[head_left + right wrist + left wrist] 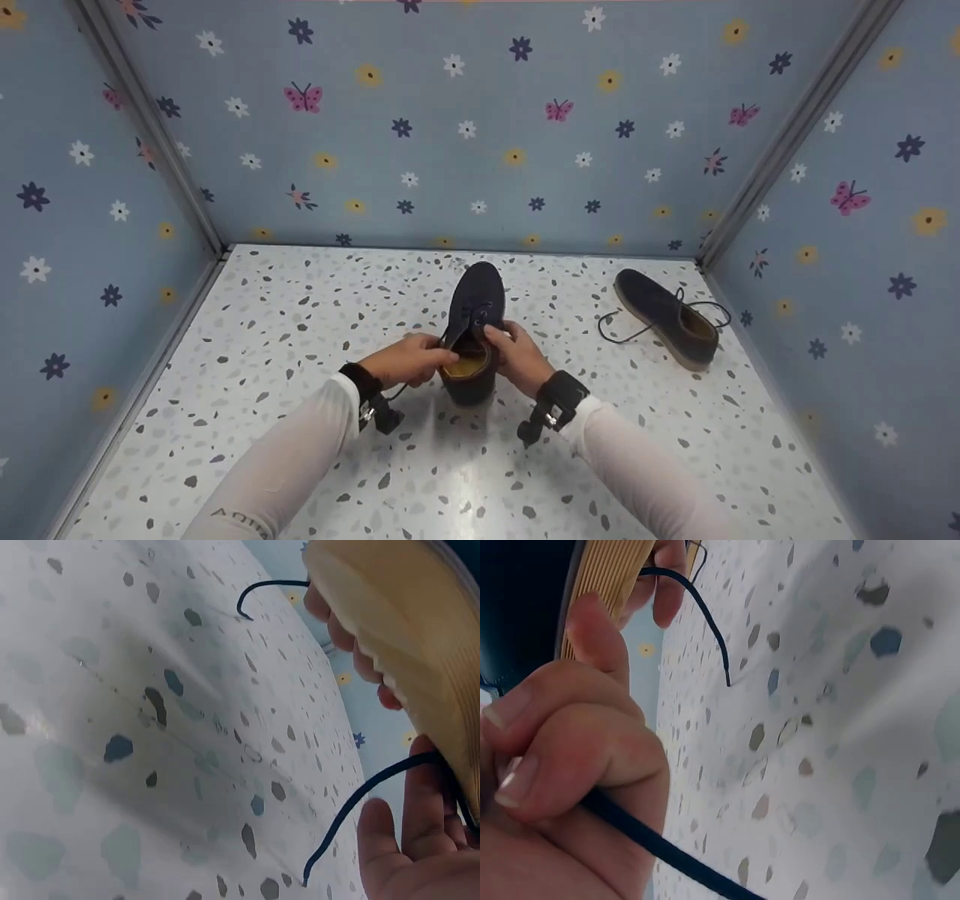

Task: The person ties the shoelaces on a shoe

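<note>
Sleeve (281,457) at left leads to the left hand (407,360), which grips the left rim of a dark lace-up shoe (480,292) held over the speckled desk (457,480), while the right hand (521,361) grasps its right side. Farther right, a second shoe (660,309) rests near the flowered wall (847,300).

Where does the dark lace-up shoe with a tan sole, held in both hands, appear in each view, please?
Head: shoe near centre, between left hand and right hand.
Left wrist: shoe upper left, ribbed sole edge showing.
Right wrist: shoe upper right, tan sole showing.
Shared landmark: white speckled surface.
</note>
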Demonstrator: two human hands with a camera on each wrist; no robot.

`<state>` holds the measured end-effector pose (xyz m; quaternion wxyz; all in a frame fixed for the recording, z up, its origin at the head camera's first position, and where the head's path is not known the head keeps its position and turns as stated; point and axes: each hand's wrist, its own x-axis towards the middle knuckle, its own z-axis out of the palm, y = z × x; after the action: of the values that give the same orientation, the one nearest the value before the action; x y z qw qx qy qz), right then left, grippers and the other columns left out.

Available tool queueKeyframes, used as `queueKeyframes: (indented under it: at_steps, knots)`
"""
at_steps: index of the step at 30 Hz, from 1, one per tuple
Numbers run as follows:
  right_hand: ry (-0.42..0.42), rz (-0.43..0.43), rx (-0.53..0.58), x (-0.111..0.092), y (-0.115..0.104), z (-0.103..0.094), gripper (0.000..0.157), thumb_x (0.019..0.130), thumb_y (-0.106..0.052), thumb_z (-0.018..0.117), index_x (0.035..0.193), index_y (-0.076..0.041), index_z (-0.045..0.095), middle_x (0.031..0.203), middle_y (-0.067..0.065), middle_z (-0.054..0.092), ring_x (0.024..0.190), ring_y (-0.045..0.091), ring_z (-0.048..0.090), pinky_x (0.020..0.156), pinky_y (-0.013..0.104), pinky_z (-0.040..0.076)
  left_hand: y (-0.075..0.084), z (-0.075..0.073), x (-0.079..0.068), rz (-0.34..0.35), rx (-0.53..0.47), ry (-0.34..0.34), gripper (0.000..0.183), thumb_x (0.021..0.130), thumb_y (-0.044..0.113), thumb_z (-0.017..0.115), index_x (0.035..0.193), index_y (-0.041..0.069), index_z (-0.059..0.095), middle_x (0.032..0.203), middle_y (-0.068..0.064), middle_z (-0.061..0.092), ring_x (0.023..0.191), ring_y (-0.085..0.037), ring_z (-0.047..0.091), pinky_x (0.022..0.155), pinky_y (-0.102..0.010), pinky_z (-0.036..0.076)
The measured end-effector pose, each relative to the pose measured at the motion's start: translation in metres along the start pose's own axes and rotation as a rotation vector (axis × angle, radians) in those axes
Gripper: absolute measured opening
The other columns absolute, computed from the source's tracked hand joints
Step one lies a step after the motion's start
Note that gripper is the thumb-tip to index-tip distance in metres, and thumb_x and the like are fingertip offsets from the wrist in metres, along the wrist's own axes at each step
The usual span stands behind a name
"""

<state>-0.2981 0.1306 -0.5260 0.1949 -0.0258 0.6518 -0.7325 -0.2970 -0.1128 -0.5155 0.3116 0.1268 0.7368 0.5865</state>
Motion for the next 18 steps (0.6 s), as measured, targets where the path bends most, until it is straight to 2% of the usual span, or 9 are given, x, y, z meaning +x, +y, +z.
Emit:
queueKeyframes:
  at_steps: [1, 3, 4, 6, 8, 13, 18]
  knots:
    - [-0.022, -0.001, 0.004, -0.001, 0.000, -0.004, 0.068, 0.106, -0.038, 0.056, 0.156, 0.000, 0.030, 0.148, 0.026, 0.055, 0.121, 0.026, 0.068, 0.108, 0.044, 0.054, -0.001, 0.002, 0.001, 0.001, -0.014, 0.004, 0.028, 0.097, 0.032, 0.065, 0.107, 0.007, 0.059, 0.061, 0.008, 0.041, 0.053, -0.007, 0.035, 0.051, -0.025, 0.031]
    - [-0.050, -0.011, -0.027, -0.003, 0.001, -0.014, 0.053, 0.109, -0.039, 0.051, 0.145, -0.002, 0.040, 0.124, 0.019, 0.067, 0.098, 0.020, 0.072, 0.093, 0.038, 0.059, -0.002, 0.005, 0.003, 0.002, -0.042, 0.018, 0.026, 0.097, 0.031, 0.064, 0.104, 0.007, 0.057, 0.060, 0.009, 0.039, 0.053, -0.007, 0.034, 0.051, -0.025, 0.030]
    - [-0.059, -0.012, -0.052, -0.003, 0.002, -0.020, 0.049, 0.109, -0.040, 0.050, 0.140, -0.002, 0.044, 0.109, 0.013, 0.068, 0.085, 0.016, 0.070, 0.085, 0.035, 0.059, -0.001, 0.005, 0.003, 0.002, -0.056, 0.028, 0.024, 0.097, 0.030, 0.064, 0.102, 0.008, 0.056, 0.059, 0.009, 0.037, 0.052, -0.007, 0.032, 0.050, -0.025, 0.029]
    - [-0.072, 0.006, -0.093, -0.004, 0.001, -0.031, 0.040, 0.109, -0.040, 0.053, 0.127, -0.005, 0.050, 0.084, 0.001, 0.060, 0.063, 0.009, 0.054, 0.070, 0.029, 0.052, -0.003, 0.006, 0.004, 0.003, -0.071, 0.049, 0.023, 0.096, 0.030, 0.063, 0.100, 0.009, 0.055, 0.058, 0.009, 0.035, 0.052, -0.007, 0.031, 0.050, -0.024, 0.027]
    - [-0.072, 0.024, -0.168, -0.006, -0.002, -0.046, 0.031, 0.108, -0.038, 0.056, 0.114, -0.007, 0.056, 0.069, -0.006, 0.044, 0.053, 0.010, 0.037, 0.061, 0.027, 0.043, -0.004, 0.007, 0.004, -0.004, -0.073, 0.072, 0.023, 0.096, 0.031, 0.064, 0.097, 0.010, 0.054, 0.057, 0.009, 0.035, 0.051, -0.007, 0.031, 0.049, -0.024, 0.027]
    - [-0.125, 0.058, -0.321, -0.017, -0.017, -0.092, 0.021, 0.108, -0.029, 0.057, 0.102, -0.011, 0.067, 0.063, -0.008, 0.041, 0.053, 0.008, 0.035, 0.059, 0.026, 0.039, -0.007, 0.010, 0.007, -0.048, -0.065, 0.132, 0.024, 0.094, 0.033, 0.066, 0.094, 0.010, 0.058, 0.058, 0.008, 0.037, 0.050, -0.007, 0.032, 0.048, -0.024, 0.027]
    - [-0.143, 0.091, -0.429, -0.028, -0.038, -0.133, 0.019, 0.107, -0.024, 0.059, 0.097, -0.012, 0.068, 0.065, -0.008, 0.042, 0.056, 0.008, 0.038, 0.061, 0.026, 0.042, -0.012, 0.015, 0.010, -0.099, 0.001, 0.184, 0.032, 0.091, 0.040, 0.068, 0.096, 0.009, 0.066, 0.072, 0.002, 0.060, 0.052, -0.008, 0.037, 0.049, -0.024, 0.031]
